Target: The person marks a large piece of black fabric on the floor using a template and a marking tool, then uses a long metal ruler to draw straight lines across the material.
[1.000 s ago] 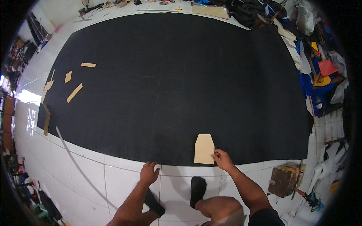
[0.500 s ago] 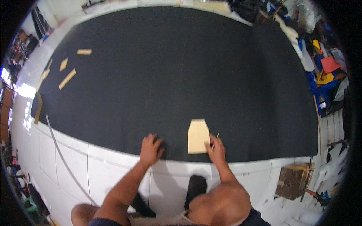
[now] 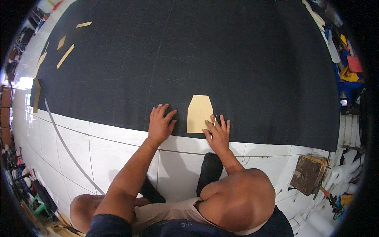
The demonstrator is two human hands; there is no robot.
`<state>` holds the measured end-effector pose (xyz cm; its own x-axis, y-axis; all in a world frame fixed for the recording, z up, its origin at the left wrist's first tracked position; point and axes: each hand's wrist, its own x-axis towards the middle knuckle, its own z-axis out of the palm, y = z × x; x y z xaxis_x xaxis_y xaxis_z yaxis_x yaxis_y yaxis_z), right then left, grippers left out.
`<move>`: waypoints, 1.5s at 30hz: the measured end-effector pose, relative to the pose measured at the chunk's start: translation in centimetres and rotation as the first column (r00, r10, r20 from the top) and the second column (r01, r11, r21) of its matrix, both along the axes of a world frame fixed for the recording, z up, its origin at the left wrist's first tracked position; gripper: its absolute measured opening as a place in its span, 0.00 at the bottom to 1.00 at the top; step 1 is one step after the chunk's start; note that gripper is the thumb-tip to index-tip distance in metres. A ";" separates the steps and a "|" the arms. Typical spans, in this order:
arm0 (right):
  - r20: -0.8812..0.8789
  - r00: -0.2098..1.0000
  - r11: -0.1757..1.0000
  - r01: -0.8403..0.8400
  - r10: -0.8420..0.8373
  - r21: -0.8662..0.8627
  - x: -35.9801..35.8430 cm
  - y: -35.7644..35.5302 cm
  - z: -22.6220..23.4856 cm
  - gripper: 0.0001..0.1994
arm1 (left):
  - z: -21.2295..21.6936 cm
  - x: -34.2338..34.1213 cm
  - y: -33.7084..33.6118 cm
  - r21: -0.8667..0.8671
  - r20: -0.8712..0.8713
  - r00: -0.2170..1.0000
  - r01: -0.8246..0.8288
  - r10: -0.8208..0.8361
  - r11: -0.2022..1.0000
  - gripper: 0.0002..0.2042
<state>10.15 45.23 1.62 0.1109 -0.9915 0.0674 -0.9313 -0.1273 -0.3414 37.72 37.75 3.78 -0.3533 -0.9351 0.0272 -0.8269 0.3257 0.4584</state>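
On the white tiled floor (image 3: pixel 118 146), seen from the head camera, a large black sheet (image 3: pixel 221 59) is being worked at its near edge; a tan card template (image 3: pixel 199 113) is lying flat on it; the left hand (image 3: pixel 160 125) is being pressed open and flat, gripping nothing, just beside the template; the right hand (image 3: pixel 218 135) is being rested at the template's right edge, fingers loosely closed around a thin marking stick (image 3: pixel 213 127); unpinned, the template is judged liable to slip, skewing any traced line.
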 end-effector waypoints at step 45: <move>0.074 0.997 1.000 0.026 -0.026 0.001 -1.0 1.6 -0.6 0.19 | 0.6 -1.4 -2.1 0.161 -0.038 0.981 0.193 -0.189 0.968 0.29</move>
<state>9.12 46.86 1.03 0.0797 -0.9941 0.0742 -0.9062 -0.1033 -0.4100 36.37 35.65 4.34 -0.5267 -0.8428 -0.1105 -0.7456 0.3957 0.5361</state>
